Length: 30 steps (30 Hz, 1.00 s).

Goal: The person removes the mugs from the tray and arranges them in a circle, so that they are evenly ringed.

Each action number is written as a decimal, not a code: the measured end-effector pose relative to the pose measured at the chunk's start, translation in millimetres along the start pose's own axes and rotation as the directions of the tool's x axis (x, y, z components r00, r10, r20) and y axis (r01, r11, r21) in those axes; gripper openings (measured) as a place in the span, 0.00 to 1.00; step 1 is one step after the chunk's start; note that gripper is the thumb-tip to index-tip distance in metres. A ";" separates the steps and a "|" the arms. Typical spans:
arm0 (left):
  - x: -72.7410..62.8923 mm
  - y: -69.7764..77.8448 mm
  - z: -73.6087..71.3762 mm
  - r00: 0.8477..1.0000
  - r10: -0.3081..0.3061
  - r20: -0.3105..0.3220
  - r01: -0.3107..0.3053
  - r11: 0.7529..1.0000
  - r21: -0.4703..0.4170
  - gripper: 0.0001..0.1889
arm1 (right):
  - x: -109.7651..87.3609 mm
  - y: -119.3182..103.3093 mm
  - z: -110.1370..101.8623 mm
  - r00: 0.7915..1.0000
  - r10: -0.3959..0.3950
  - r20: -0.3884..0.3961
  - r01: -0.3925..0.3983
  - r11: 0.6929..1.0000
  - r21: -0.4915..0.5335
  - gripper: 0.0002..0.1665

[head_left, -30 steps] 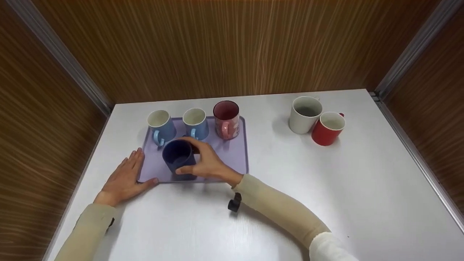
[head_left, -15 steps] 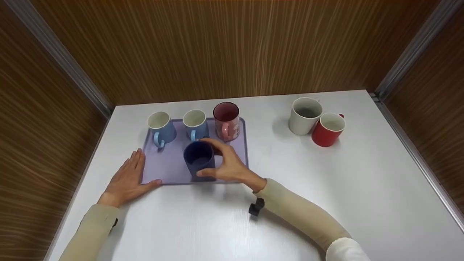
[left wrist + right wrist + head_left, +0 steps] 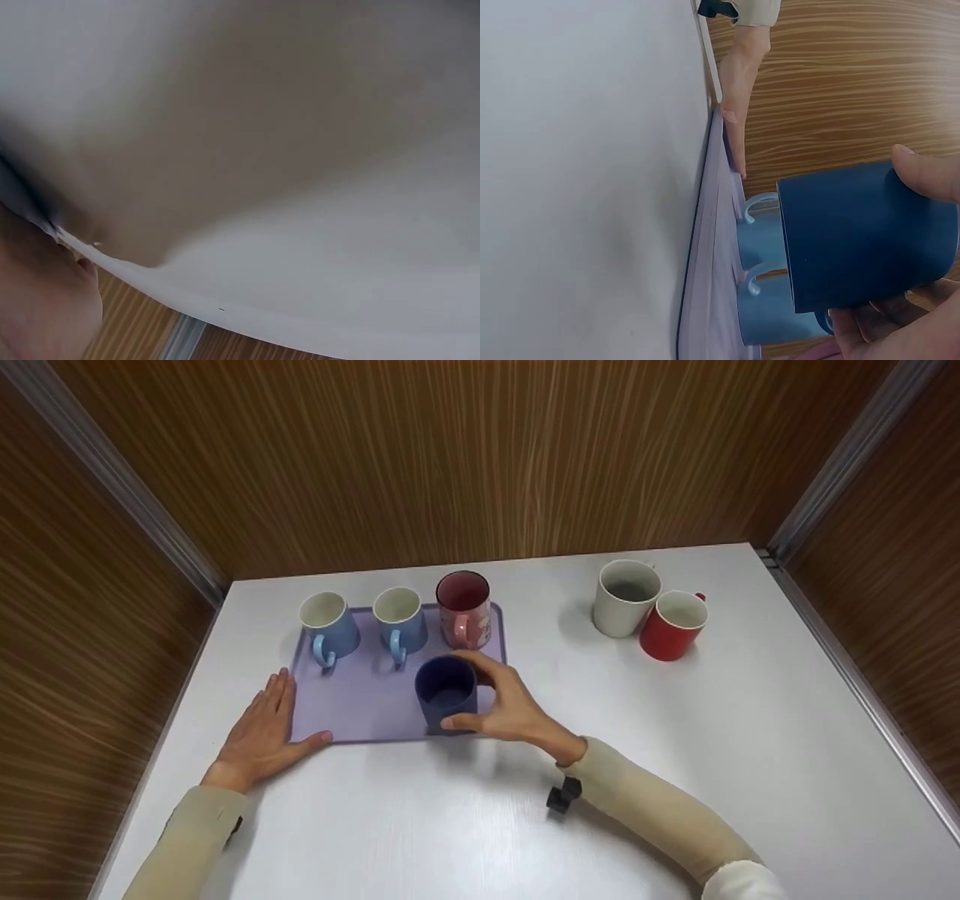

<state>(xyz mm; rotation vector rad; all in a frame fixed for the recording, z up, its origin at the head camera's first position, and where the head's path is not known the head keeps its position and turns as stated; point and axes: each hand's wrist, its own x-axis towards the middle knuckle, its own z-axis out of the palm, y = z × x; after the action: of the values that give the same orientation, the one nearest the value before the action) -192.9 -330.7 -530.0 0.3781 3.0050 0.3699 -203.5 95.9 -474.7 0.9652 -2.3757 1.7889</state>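
My right hand (image 3: pixel 511 706) grips a dark blue mug (image 3: pixel 450 714) by its sides near the rim, thumb in front and fingers behind. The mug is over the front right part of a lilac tray (image 3: pixel 352 705). In the right wrist view, the mug's base (image 3: pixel 787 247) looks slightly above the tray surface. My left hand (image 3: pixel 259 733) rests with straight fingers along the tray's left edge, its thumb at the front left corner. Along the tray's back stand a light blue mug (image 3: pixel 334 630), a second light blue mug (image 3: pixel 403 630) and a pink mug (image 3: pixel 471 622).
To the right of the tray, a large white mug (image 3: pixel 619 611) and a red mug (image 3: pixel 670 634) stand close together on the white table (image 3: pixel 420 825). Wood-patterned panels (image 3: pixel 480 465) enclose the back and sides.
My right hand has carried the dark blue mug rightward across the front of the tray, from left of the middle to the right part. The left hand has stayed at the tray's edge.
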 end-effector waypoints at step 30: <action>1.8 -1.2 2.5 1.000 0.007 -0.005 -0.007 1.000 -0.022 0.66 | -53.6 7.2 -71.6 0.976 0.076 -0.204 -0.067 0.996 0.054 0.53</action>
<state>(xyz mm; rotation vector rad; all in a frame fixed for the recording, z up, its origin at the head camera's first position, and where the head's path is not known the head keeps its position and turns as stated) -194.6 -330.8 -532.8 0.3866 3.0026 0.4040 -188.1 184.3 -475.7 0.6683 -2.2791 1.8738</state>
